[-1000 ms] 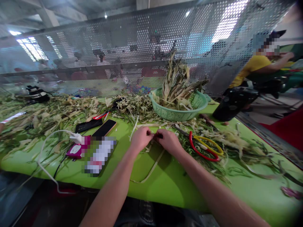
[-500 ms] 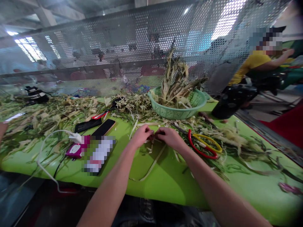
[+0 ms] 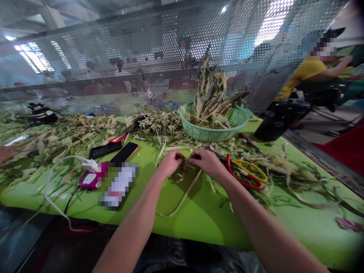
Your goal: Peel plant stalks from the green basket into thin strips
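Head view: my right hand [image 3: 205, 161] is bent in a close pinch, and a narrow, pale yellow-green strip of dried leaf [image 3: 185, 196] runs from its fingertips down over the smooth lime-green tabletop [image 3: 204, 223], its tail curving to the left. My left hand [image 3: 170, 163] is just beside it, fingers curled in near the strip's upper end; how tightly they meet, and on what, is too small for me to tell. Beyond both hands stands a round, mint-green perforated plastic basket [image 3: 204, 133], holding an upright bunch of dry husks [image 3: 210, 93]. Red-and-yellow-handled scissors [image 3: 253, 185] lie near my right wrist, among loose green-brown leaf scraps [image 3: 298, 172]. A dark-screened phone [image 3: 124, 152] lies left of my left hand.
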{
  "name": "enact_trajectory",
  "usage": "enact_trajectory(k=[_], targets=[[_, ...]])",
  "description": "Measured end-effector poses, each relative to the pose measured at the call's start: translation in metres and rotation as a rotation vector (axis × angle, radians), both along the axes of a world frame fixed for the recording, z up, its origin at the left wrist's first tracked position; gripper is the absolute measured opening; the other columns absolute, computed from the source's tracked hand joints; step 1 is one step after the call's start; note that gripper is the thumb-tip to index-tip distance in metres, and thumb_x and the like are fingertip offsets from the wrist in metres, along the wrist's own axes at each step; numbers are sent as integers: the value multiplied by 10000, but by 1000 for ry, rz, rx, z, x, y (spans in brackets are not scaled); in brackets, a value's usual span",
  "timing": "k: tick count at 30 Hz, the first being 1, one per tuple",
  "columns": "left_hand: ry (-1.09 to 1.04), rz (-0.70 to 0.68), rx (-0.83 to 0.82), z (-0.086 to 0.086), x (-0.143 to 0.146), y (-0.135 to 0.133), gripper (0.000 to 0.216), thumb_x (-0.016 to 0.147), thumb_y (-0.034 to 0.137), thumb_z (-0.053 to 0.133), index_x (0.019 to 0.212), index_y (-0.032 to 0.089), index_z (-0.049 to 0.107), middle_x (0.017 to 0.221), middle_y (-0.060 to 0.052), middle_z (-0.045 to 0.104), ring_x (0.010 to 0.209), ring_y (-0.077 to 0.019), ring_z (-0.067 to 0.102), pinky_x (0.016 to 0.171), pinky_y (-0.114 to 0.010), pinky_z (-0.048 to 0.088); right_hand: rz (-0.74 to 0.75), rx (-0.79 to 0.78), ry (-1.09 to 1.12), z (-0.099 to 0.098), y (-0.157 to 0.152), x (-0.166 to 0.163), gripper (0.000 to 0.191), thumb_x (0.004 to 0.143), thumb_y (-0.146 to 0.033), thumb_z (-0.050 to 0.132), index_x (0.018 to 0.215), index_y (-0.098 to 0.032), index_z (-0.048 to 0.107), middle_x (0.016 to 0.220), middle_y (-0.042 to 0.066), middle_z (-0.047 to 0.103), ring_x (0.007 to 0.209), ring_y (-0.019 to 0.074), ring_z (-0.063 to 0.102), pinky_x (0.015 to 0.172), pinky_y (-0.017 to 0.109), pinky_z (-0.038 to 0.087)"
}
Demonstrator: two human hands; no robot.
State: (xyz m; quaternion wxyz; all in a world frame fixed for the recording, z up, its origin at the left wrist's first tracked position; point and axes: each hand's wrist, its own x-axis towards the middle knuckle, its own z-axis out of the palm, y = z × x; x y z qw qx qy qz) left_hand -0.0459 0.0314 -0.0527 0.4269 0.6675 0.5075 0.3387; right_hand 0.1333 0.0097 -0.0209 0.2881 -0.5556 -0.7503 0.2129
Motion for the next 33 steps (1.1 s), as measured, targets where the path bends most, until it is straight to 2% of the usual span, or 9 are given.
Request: enact_trajectory(k=[10, 14, 17, 21, 33], targets=[[66, -44, 63, 11, 3, -8, 140, 731, 100, 627, 863, 125, 661, 830, -55, 701, 739, -140, 623, 717, -243, 479, -6, 66, 45, -1, -5, -13, 88, 755, -221, 599, 736, -181, 675, 702, 15, 672, 662, 163, 584, 600, 237, 367], [86, -34, 101, 13, 4, -9, 107, 729, 126, 629, 828, 130, 668, 791, -47, 696, 714, -146, 613, 702, -247, 473, 15, 94, 116, -3, -4, -13, 135, 799, -263, 582, 766, -185, 686, 726, 15, 682, 695, 173, 604, 636, 246, 403], [36, -28, 61, 11, 4, -6, 97, 743, 113, 606, 824, 129, 658, 780, -45, 688, 702, -135, 606, 710, -249, 475, -8, 95, 152, -4, -1, -9, 184, 836, -295, 556, 836, -197, 711, 778, 19, 711, 717, 179, 620, 659, 254, 428], [-11, -15, 23, 8, 3, -4, 97, 755, 101, 605, 842, 130, 640, 814, -52, 680, 726, -131, 609, 731, -257, 482, -29, 51, 68, -5, 1, -6, 189, 756, -186, 614, 895, -219, 738, 843, 21, 737, 767, 188, 642, 685, 257, 435], [-107, 0, -91, 19, 5, -9, 62, 768, 96, 621, 824, 123, 619, 753, -11, 639, 662, -95, 571, 648, -213, 466, -46, 86, -63, -9, 0, -10, 115, 768, -175, 583, 814, -194, 687, 785, 29, 687, 722, 171, 593, 638, 245, 378]])
